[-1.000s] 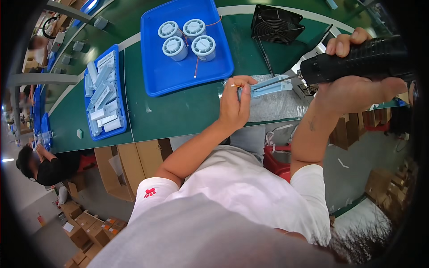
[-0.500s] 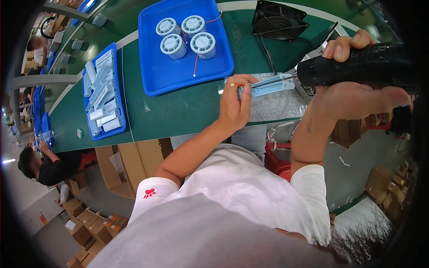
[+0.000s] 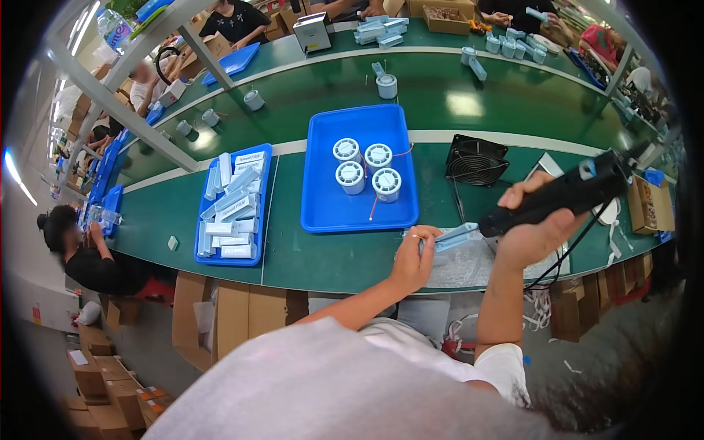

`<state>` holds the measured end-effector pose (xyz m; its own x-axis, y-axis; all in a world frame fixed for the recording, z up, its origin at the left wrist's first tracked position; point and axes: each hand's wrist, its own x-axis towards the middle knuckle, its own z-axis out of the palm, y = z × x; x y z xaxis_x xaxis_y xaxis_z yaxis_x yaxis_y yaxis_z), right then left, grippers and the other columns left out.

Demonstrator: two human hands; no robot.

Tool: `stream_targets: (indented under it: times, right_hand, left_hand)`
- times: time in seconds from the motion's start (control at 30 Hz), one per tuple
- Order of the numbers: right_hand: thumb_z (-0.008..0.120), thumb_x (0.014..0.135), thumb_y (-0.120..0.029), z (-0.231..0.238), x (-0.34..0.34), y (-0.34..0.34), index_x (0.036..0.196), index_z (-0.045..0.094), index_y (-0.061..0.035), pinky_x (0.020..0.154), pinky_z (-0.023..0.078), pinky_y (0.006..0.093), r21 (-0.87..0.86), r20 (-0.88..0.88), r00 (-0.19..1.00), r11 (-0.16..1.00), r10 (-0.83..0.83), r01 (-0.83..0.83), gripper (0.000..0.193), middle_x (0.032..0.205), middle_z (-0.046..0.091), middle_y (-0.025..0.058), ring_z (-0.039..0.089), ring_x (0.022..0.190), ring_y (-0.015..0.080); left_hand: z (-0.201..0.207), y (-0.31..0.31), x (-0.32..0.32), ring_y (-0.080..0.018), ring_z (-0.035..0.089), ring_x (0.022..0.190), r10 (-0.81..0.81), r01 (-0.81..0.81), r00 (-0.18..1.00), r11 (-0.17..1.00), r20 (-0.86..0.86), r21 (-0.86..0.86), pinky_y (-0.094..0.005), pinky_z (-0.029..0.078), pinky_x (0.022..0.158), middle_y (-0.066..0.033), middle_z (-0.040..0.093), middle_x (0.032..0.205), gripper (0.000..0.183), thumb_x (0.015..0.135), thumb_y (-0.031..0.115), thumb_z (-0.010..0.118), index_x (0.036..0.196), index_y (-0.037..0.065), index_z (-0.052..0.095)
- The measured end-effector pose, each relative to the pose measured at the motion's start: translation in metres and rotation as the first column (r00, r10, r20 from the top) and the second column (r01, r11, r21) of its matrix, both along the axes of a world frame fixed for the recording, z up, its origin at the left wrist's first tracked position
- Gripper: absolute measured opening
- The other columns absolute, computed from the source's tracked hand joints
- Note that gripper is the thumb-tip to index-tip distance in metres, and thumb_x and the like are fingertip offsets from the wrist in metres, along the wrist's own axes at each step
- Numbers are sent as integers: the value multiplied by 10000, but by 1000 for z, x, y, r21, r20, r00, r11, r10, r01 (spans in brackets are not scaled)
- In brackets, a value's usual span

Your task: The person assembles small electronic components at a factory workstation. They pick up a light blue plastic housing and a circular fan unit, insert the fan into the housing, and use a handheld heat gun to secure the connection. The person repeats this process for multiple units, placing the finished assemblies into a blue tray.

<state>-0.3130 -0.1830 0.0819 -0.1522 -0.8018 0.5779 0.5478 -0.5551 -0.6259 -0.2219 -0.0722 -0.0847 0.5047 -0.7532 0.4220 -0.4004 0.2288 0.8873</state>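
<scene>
My left hand pinches a light-blue plastic housing, long and hollow, by its left end above the table's front edge. A thin wire end shows near those fingertips. Wrapped around a black electric screwdriver, my right hand keeps the tool tilted, its nose at the housing's right end. Whether the bit touches a screw is too small to see. Beyond my hands, several round light-blue motor-like units with thin wires stand upright in a blue tray.
Left of it, another blue tray holds a pile of light-blue housings. A black fan stands behind my right hand. The screwdriver's cable hangs beside my right forearm. Farther back, a green conveyor carries scattered units; people sit beyond it.
The view has tilted up, bringing the conveyor and people across it into sight. Both hands keep their hold; the screwdriver's rear end now points more upward.
</scene>
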Motion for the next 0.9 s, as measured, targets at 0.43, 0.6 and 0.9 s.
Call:
stream_targets:
  times: [0.43,0.6,0.9]
  right_hand:
    - [607,1033,-370,43,-88,-70,1253,472,-16,571,546,393,-379,-136,974,918,-179,116,439,885,667,192,631,626,265]
    - [517,1086,-275,39,-52,-70,1448,422,-19,503,471,223,-447,-152,914,851,-376,276,454,812,607,63,550,559,88]
    - [533,1069,-369,16,-66,-62,1374,397,-57,546,523,319,-292,-317,914,943,-253,160,457,885,645,170,610,624,199]
  left_hand:
    - [-10,-5,-7,-291,638,907,-1,2,999,999,46,-37,-383,493,839,-178,676,1069,86,1055,99,473,1035,21,501]
    - [-12,-3,-7,-243,624,928,-35,36,999,999,37,-29,-351,482,842,-175,671,1081,90,1064,108,462,1042,26,489]
    - [-9,-4,1,-291,629,954,26,-19,980,999,196,-37,-369,491,853,-171,667,1078,58,1026,68,510,1006,17,530]
